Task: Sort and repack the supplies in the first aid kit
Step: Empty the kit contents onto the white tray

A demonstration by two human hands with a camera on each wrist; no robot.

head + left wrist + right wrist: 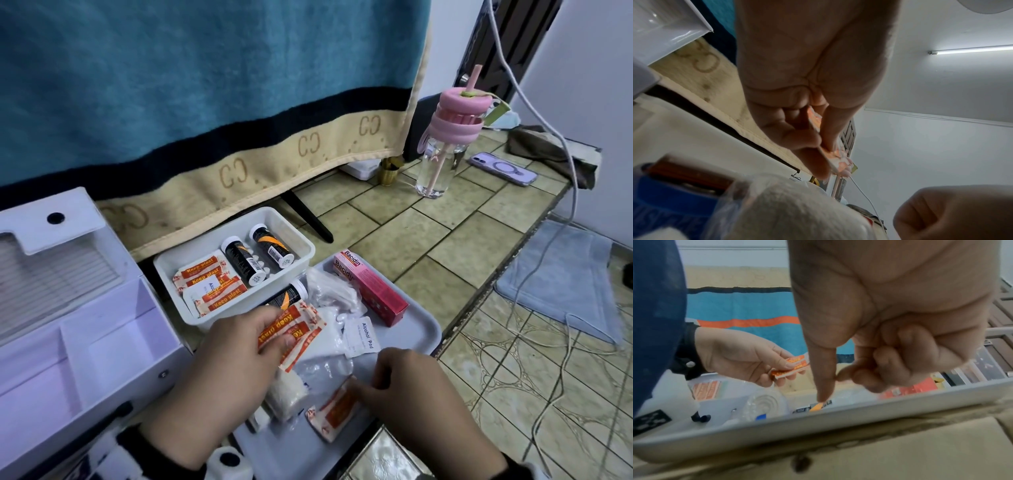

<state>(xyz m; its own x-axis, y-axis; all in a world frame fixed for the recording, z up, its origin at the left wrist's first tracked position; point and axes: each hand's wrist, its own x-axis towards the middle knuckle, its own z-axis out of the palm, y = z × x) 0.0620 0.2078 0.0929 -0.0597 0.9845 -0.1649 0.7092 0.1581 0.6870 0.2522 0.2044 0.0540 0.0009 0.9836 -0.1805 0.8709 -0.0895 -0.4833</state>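
Note:
My left hand [274, 329] pinches a few orange "Keep plast" plaster packets [294, 325] above the grey tray [424, 329]; the left wrist view shows the packets [835, 155] between thumb and fingers. My right hand [363, 387] is curled, its fingertips at the end of another plaster packet [337, 407] lying on the tray. In the right wrist view the right hand [830, 382] has nothing visible between thumb and fingers. A white bin [301, 240] holds more plasters and two black bottles [243, 262]. The open white kit box [68, 342] stands at the left.
On the tray lie a pink Bacidin box [373, 287], an alcohol pad [361, 337], a gauze roll [286, 390], a third black bottle [287, 294] and plastic bags. A pink-lidded water bottle [442, 147] and a phone [503, 168] sit further back. The counter edge drops off at the right.

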